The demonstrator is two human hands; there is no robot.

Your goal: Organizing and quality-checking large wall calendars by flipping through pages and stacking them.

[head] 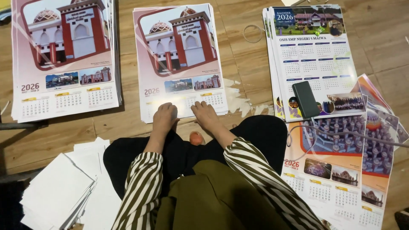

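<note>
Two bare hands pressed flat on the near edge of a middle stack of glossy paper wall calendars (pixel 179 59), each sheet printed w/ a red-and-white domed building. Left hand (pixel 165 114) and right hand (pixel 205 114) lay side by side, fingers spread, palms down, gripping nothing. The stack sat on a wooden floor (pixel 238 55), directly in front of the seated person's knees. A matching calendar stack (pixel 64 55) lay to the left; a stack of blue-headed calendars (pixel 315 55) w/ a dark rectangular power bank (pixel 306 99) on top lay to the right. White blank sheets (pixel 64 187) were piled near the left knee. Sheets looked thin, light, floppy and slick, likely to slide or crease; a single sheet probably best lifted by a near corner, the whole stack by both side edges.
</note>
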